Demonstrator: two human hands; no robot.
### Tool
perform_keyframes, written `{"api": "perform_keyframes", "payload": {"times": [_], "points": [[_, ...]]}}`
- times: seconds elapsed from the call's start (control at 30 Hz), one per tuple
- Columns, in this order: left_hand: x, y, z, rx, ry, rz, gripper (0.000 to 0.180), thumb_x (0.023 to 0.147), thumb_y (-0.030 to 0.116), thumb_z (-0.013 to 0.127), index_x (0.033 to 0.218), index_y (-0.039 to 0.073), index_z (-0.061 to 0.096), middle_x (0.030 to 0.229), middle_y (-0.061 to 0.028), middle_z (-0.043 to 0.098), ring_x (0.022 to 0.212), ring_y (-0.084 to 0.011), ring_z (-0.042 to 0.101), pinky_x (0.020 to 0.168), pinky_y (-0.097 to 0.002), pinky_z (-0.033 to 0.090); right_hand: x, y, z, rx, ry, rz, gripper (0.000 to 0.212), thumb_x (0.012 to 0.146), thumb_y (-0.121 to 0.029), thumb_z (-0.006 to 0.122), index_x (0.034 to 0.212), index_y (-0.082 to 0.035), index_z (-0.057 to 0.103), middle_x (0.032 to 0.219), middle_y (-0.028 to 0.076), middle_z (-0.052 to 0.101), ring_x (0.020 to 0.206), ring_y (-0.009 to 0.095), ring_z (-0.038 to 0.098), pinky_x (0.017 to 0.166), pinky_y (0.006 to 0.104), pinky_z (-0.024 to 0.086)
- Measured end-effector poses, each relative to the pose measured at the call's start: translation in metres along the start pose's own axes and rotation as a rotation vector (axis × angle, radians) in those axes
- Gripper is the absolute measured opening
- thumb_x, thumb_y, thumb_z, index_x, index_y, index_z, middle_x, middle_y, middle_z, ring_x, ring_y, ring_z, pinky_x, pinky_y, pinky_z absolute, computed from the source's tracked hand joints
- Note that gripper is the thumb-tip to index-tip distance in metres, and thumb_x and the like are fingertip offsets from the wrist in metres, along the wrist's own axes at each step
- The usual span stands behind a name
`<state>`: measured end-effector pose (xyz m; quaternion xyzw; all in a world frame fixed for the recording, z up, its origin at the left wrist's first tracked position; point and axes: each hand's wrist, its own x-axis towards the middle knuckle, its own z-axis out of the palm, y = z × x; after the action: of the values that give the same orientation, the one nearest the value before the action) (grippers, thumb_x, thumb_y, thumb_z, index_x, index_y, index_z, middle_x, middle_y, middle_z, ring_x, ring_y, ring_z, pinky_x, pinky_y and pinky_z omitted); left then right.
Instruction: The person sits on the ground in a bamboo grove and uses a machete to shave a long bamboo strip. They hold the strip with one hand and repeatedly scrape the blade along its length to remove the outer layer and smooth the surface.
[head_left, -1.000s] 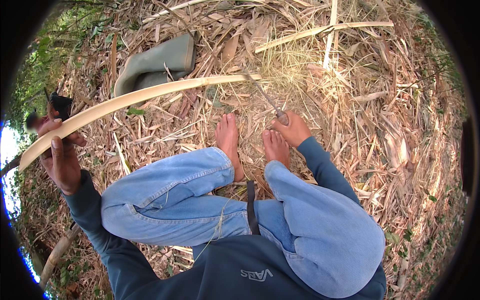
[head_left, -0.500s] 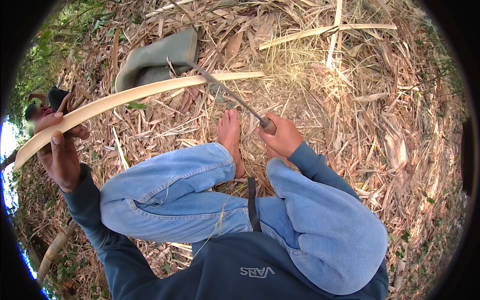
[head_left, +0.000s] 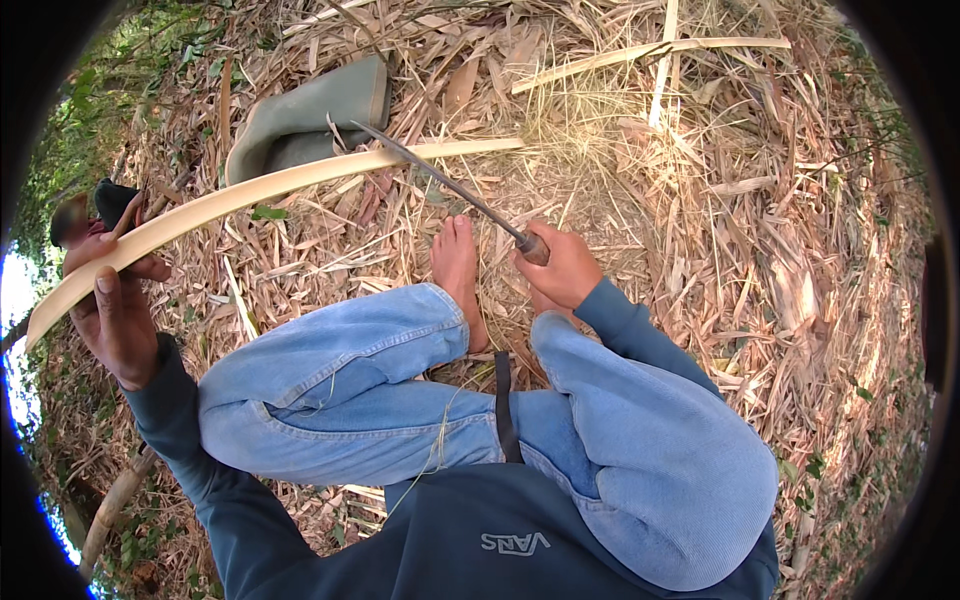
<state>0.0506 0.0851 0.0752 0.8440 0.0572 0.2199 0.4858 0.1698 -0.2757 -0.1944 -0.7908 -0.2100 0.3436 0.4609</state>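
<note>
A long, pale bamboo strip (head_left: 270, 187) curves from the left side toward the middle. My left hand (head_left: 118, 320) is closed around its near left end, thumb on one side and fingers on the other. In my right hand (head_left: 565, 268), in front of my bare feet, is a knife (head_left: 450, 188) with a short wooden handle and a long, narrow dark blade. The blade points up and left and crosses the strip close to its far end. Whether the blade's edge presses on the strip, I cannot tell.
A grey-green rubber boot (head_left: 315, 110) lies on its side beyond the strip. More pale strips (head_left: 620, 66) lie crossed at the far right. Dry leaves and shavings (head_left: 740, 250) cover the ground. Part of another person (head_left: 75, 220) shows at the left rim.
The knife blade has tilted slightly, its tip swinging a little left across the strip. Both hands keep their grips, and the whole view has shifted slightly.
</note>
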Motion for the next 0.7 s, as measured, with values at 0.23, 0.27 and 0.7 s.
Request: {"api": "perform_keyframes", "payload": {"times": [0.23, 0.27, 0.7], "points": [[0.003, -0.002, 0.004, 0.031, 0.021, 0.01, 0.028, 0.096, 0.019, 0.05, 0.113, -0.003, 0.051, 0.079, -0.0142, 0.061, 0.071, -0.0211, 0.062, 0.066, -0.0326, 0.053, 0.009, 0.022, 0.0, -0.073, 0.108, -0.004, 0.029, 0.078, -0.024, 0.065, 0.098, -0.004, 0.062, 0.076, 0.021, 0.064, 0.073, 0.039, 0.063, 0.066, 0.0437, 0.05], [0.003, -0.003, 0.001, 0.031, -0.006, -0.004, 0.028, 0.097, 0.019, 0.05, 0.114, -0.003, 0.051, 0.086, -0.0143, 0.061, 0.074, -0.0205, 0.061, 0.067, -0.0321, 0.052, 0.012, 0.029, 0.005, -0.071, 0.088, 0.018, 0.029, 0.078, -0.024, 0.065, 0.099, -0.004, 0.062, 0.076, 0.021, 0.064, 0.073, 0.039, 0.064, 0.066, 0.0438, 0.05], [0.004, -0.005, 0.0, 0.037, 0.018, -0.019, 0.029, 0.097, 0.018, 0.049, 0.116, -0.004, 0.05, 0.08, -0.0137, 0.061, 0.073, -0.0195, 0.062, 0.066, -0.0313, 0.054, 0.012, 0.039, -0.004, -0.108, 0.096, 0.096, 0.025, 0.079, -0.024, 0.064, 0.094, -0.004, 0.06, 0.075, 0.021, 0.063, 0.073, 0.038, 0.063, 0.066, 0.0436, 0.048]]}}
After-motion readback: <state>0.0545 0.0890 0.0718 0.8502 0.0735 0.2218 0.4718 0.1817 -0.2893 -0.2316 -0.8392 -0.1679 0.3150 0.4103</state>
